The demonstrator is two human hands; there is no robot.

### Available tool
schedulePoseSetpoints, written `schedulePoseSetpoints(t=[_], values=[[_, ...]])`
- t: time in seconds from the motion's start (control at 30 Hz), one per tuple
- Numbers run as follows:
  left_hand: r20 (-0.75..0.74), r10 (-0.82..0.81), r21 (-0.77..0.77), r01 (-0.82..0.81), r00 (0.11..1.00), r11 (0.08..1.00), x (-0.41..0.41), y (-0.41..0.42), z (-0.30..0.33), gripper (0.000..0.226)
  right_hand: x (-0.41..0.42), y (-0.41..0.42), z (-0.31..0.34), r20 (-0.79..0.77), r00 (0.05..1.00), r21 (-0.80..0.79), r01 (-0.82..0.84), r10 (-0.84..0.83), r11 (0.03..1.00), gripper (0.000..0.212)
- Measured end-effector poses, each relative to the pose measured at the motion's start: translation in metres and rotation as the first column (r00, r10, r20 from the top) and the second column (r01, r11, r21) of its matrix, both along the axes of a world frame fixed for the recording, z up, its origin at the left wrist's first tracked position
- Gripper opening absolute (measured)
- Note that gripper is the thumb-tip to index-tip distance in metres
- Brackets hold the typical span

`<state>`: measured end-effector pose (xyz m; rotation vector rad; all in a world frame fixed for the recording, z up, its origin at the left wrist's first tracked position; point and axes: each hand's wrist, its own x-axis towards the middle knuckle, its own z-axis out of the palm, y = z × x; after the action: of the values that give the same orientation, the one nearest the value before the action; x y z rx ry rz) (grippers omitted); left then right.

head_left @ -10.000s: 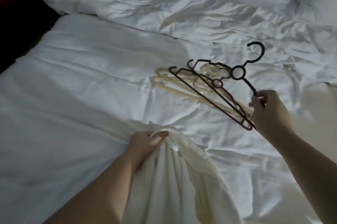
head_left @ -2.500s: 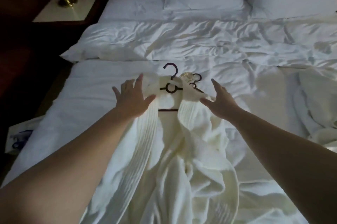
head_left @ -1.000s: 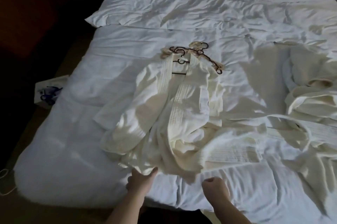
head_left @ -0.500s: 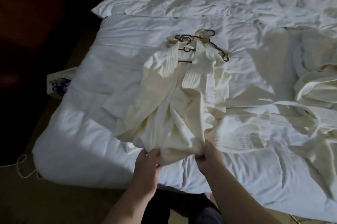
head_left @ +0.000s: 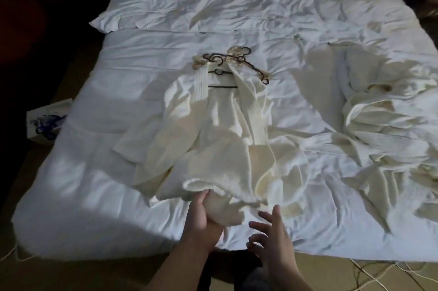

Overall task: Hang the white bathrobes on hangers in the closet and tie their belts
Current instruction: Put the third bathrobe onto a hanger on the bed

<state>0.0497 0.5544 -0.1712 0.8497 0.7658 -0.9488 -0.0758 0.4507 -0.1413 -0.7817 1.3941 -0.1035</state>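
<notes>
Bathrobe (head_left: 225,139) lies spread on the bed (head_left: 99,172) in the middle of the frame, its collar on a dark hanger (head_left: 221,78) whose bar shows between the lapels. More hangers (head_left: 246,63), dark and cream, lie in a small pile just above the collar, touching it. A second robe (head_left: 379,124) is crumpled at the right side of the frame, well apart. The left hand (head_left: 201,217), in the lower middle, is closed on the lower hem of the bathrobe, with a bunch of cloth in its fist. The right hand (head_left: 272,238), just beside it to the right, has its fingers spread and grasps nothing. At the left edge a white bag (head_left: 45,122) with blue print stands on the floor; what is inside I cannot tell.
</notes>
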Motion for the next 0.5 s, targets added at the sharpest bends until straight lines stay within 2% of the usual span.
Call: schedulePoseSetpoints(t=[0.07, 0.1, 0.13, 0.17, 0.23, 0.27, 0.3, 0.33, 0.37, 0.43, 0.47, 0.5], values=[[0.010, -0.098, 0.166, 0.095, 0.995, 0.982, -0.009, 0.013, 0.000, 0.046, -0.010, -0.007, -0.022, -0.083, 0.996, -0.110, -0.040, 0.031, 0.993, 0.047], [0.018, -0.163, 0.281, 0.151, 0.987, 0.948, -0.013, 0.025, 0.000, 0.048, -0.013, -0.010, -0.030, -0.145, 0.986, -0.167, -0.102, 0.078, 0.981, 0.052], [0.040, -0.202, 0.363, 0.174, 0.979, 0.916, -0.019, 0.035, 0.003, 0.047, -0.014, -0.013, -0.038, -0.229, 0.959, -0.220, -0.217, 0.166, 0.951, 0.067], [0.082, -0.240, 0.385, 0.191, 0.967, 0.903, -0.025, 0.045, 0.007, 0.048, -0.014, -0.017, -0.044, -0.320, 0.907, -0.265, -0.364, 0.275, 0.893, 0.081], [0.144, -0.267, 0.359, 0.202, 0.953, 0.911, -0.033, 0.065, 0.016, 0.053, -0.009, -0.020, -0.053, -0.509, 0.731, -0.302, -0.646, 0.455, 0.701, 0.096], [0.172, -0.254, 0.333, 0.187, 0.952, 0.924, -0.034, 0.074, 0.021, 0.055, -0.007, -0.021, -0.059, -0.573, 0.635, -0.279, -0.745, 0.517, 0.606, 0.102], [0.176, -0.226, 0.300, 0.166, 0.958, 0.939, -0.034, 0.084, 0.023, 0.053, -0.006, -0.022, -0.063, -0.596, 0.568, -0.240, -0.800, 0.568, 0.549, 0.106], [0.174, -0.186, 0.241, 0.141, 0.967, 0.960, -0.032, 0.093, 0.027, 0.048, -0.005, -0.022, -0.067, -0.583, 0.560, -0.202, -0.802, 0.589, 0.562, 0.108], [0.159, -0.140, 0.205, 0.106, 0.977, 0.973, -0.030, 0.103, 0.023, 0.041, -0.004, -0.025, -0.079, -0.550, 0.620, -0.168, -0.739, 0.560, 0.652, 0.109], [0.105, 0.030, 0.112, -0.042, 0.994, 0.993, -0.027, 0.124, 0.005, 0.032, -0.004, -0.033, -0.093, -0.432, 0.796, -0.047, -0.489, 0.424, 0.871, 0.098], [0.060, 0.101, 0.044, -0.104, 0.993, 0.994, -0.027, 0.130, -0.003, 0.039, -0.004, -0.038, -0.102, -0.372, 0.865, 0.038, -0.348, 0.336, 0.937, 0.087], [0.005, 0.182, 0.032, -0.182, 0.983, 0.983, -0.028, 0.132, -0.007, 0.056, -0.006, -0.044, -0.113, -0.310, 0.916, 0.123, -0.226, 0.254, 0.966, 0.074]])
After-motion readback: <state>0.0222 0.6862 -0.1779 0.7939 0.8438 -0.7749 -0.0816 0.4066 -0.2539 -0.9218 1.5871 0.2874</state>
